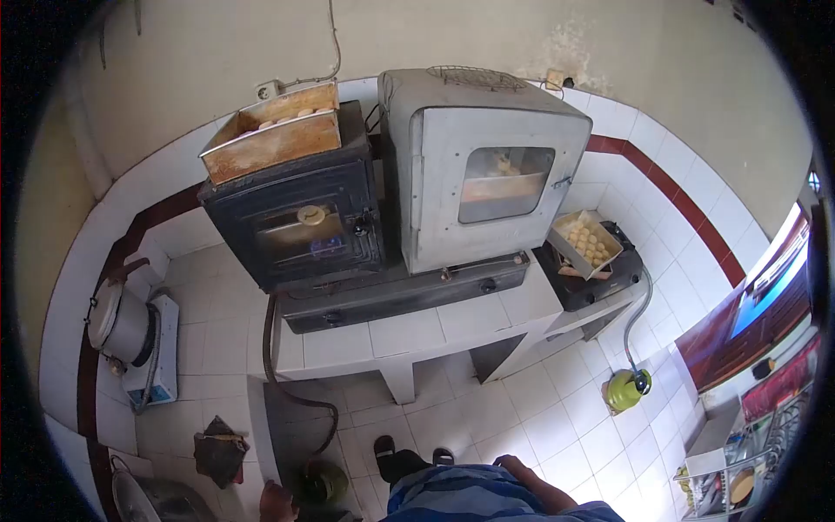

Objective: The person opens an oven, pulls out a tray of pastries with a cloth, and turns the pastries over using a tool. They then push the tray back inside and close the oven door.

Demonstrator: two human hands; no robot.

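Probably heavy and rigid, the green gas cylinder (333,482) beside the left hand (277,503) suits a top-collar hold; I cannot tell that hand's grip, nor the right hand's (515,468).

The left hand (277,503) hangs near a green cylinder (324,484) (a grey oven (444,174) stands ahead).

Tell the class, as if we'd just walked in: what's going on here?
A person stands facing a black metal oven and a grey metal oven, both shut. The left hand is low, near a dark green rounded cylinder; the right hand is beside the body. Whether either holds anything is unclear. A rectangular metal tray of rounded pieces sits on the black oven, and a square metal pan of pale balls sits atop a flat black stove.
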